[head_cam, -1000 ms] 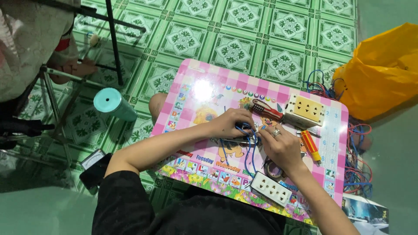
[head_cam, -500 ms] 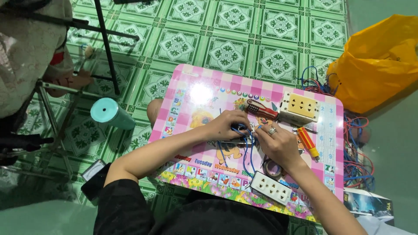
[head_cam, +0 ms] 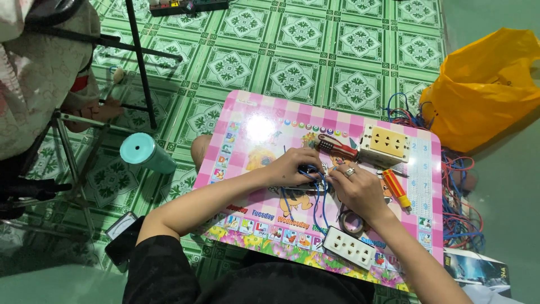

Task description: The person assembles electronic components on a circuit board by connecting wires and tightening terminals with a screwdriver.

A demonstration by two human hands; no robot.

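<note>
Both of my hands meet over the middle of a pink checked children's table [head_cam: 247, 121]. My left hand [head_cam: 295, 164] and my right hand [head_cam: 357, 188], which wears a ring, pinch a small part from which blue wires [head_cam: 318, 197] hang down onto the table. What exactly lies between the fingers is hidden. Near my right hand lie a red-handled screwdriver [head_cam: 336, 147], an orange-handled screwdriver [head_cam: 397, 190], a cream socket box [head_cam: 384, 144], a white socket strip [head_cam: 349, 246] and a roll of tape [head_cam: 352, 220].
A yellow plastic bag [head_cam: 484, 87] sits on the green tiled floor at the right, with tangled blue and red wires [head_cam: 458, 208] beside the table. A teal cup [head_cam: 145, 153] and a phone [head_cam: 121, 236] lie left of the table. Another person sits at the far left by black stand legs [head_cam: 140, 67].
The view has shifted a little. My hands stay together over the wires in the same spot on the table.
</note>
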